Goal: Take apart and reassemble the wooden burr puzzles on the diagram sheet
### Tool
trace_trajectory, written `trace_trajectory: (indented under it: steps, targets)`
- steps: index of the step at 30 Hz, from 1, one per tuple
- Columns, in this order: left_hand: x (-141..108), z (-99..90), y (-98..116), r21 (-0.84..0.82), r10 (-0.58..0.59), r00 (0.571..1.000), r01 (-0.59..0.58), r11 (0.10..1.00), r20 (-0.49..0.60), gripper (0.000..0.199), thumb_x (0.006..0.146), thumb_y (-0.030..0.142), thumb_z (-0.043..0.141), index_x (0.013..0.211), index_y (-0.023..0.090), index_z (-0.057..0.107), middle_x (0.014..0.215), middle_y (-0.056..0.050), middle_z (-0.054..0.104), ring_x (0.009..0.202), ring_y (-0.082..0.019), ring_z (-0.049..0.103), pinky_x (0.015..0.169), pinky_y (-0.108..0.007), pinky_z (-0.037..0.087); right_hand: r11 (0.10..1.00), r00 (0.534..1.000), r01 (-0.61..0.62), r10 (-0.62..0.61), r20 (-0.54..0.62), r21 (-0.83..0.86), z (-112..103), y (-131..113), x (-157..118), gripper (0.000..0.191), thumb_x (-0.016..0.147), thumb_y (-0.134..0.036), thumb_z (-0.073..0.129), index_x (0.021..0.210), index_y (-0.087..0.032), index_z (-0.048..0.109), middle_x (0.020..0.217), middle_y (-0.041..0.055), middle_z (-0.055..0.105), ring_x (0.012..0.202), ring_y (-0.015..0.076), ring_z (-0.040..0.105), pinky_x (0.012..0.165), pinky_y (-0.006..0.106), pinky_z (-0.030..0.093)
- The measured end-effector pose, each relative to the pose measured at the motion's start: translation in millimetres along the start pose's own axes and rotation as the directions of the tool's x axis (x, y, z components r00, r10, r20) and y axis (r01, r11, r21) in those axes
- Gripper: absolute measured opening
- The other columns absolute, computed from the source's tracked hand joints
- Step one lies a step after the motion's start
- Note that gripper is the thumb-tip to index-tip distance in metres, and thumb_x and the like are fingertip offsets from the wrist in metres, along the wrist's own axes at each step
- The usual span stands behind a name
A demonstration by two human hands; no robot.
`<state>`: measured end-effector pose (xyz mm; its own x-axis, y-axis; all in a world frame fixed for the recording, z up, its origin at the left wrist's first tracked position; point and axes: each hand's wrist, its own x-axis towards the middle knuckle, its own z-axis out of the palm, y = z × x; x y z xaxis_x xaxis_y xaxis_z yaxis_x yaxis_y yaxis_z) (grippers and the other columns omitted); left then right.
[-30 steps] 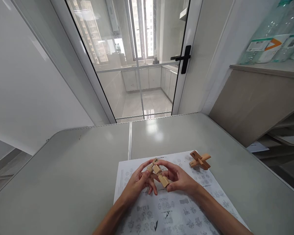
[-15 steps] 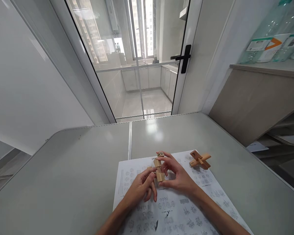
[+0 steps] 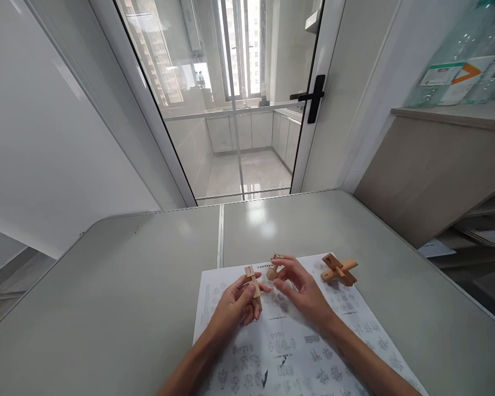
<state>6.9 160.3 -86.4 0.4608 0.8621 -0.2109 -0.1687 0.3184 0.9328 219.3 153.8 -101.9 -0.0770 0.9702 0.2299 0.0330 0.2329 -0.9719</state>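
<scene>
My left hand (image 3: pixel 236 301) grips a notched wooden puzzle piece (image 3: pixel 254 287) between thumb and fingers, tilted above the printed paper. My right hand (image 3: pixel 303 286) is curled, thumb and fingertips about a second wooden piece (image 3: pixel 271 273) with a rounded end. Part of that piece is hidden by the fingers, and a marked bit of wood shows just behind them. To the right, several interlocked wooden pieces (image 3: pixel 339 269) with dark printed marks rest on the paper's edge. Under both hands lies the white paper (image 3: pixel 280 357), covered in small grey diagrams.
A pale grey table (image 3: pixel 148 286) with a metal seam (image 3: pixel 220 236) spreads around the paper. Beyond it stands a glass door with a black handle (image 3: pixel 314 99). Plastic bottles (image 3: pixel 445 82) sit on a wooden shelf (image 3: pixel 454 118) at the right.
My hands have moved apart. The wooden piece that was between them is now in my left hand, turned more upright. My right hand has shifted slightly right and up.
</scene>
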Motion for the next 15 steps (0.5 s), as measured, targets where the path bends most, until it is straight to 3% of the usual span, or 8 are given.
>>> trace_trajectory:
  steps: [3,6,8,12,15]
  targets:
    - [1.0,-0.7,0.6,-0.082,0.005,0.999,-0.010,0.997,-0.050,0.054,0.092,0.053,0.073,0.132,0.018,0.066,0.112,-0.010,0.068,0.061,-0.007,0.049,0.054,-0.022,0.037,0.987,0.986,-0.112,0.125,-0.108,0.119,-3.0,0.0,3.7,0.031,0.096,-0.052,0.068,0.111,-0.025,0.065,0.105,0.0048,0.067,0.073,0.0157,0.057,0.075,0.034,0.054]
    - [-0.3,-0.6,3.1,-0.068,-0.017,0.998,0.013,0.998,-0.059,0.056,0.089,0.051,0.078,0.134,0.019,0.067,0.117,-0.011,0.066,0.065,-0.008,0.047,0.060,-0.024,0.039,0.963,0.971,-0.161,0.195,-0.142,0.217,-5.1,-1.9,5.8,0.032,0.094,-0.054,0.070,0.104,-0.025,0.062,0.105,0.0048,0.067,0.068,0.0138,0.053,0.069,0.032,0.051]
    - [-1.6,-0.5,4.7,-0.041,-0.021,0.999,0.020,0.999,-0.044,0.059,0.088,0.049,0.080,0.137,0.020,0.065,0.119,-0.011,0.066,0.067,-0.009,0.048,0.063,-0.025,0.040,0.945,0.968,-0.166,0.212,-0.137,0.283,-5.6,-2.8,6.6,0.035,0.090,-0.054,0.075,0.107,-0.026,0.061,0.107,0.0046,0.067,0.066,0.0128,0.053,0.068,0.031,0.051]
    - [-2.9,0.9,6.7,0.004,-0.016,1.000,0.016,1.000,0.003,0.065,0.090,0.051,0.076,0.144,0.020,0.059,0.122,-0.015,0.069,0.067,-0.011,0.056,0.066,-0.029,0.045,0.897,0.967,-0.202,0.247,-0.067,0.393,-5.5,-0.5,7.4,0.053,0.089,-0.052,0.077,0.132,-0.030,0.056,0.102,0.0024,0.067,0.067,0.0143,0.058,0.070,0.032,0.053]
    - [-2.6,2.0,6.7,0.028,-0.005,0.999,0.004,1.000,0.032,0.063,0.092,0.052,0.074,0.143,0.018,0.059,0.118,-0.015,0.072,0.068,-0.014,0.062,0.067,-0.031,0.049,0.893,0.970,-0.216,0.241,-0.014,0.395,-5.5,1.2,7.3,0.048,0.091,-0.056,0.074,0.125,-0.024,0.064,0.110,0.0067,0.069,0.077,0.0179,0.064,0.079,0.036,0.056]
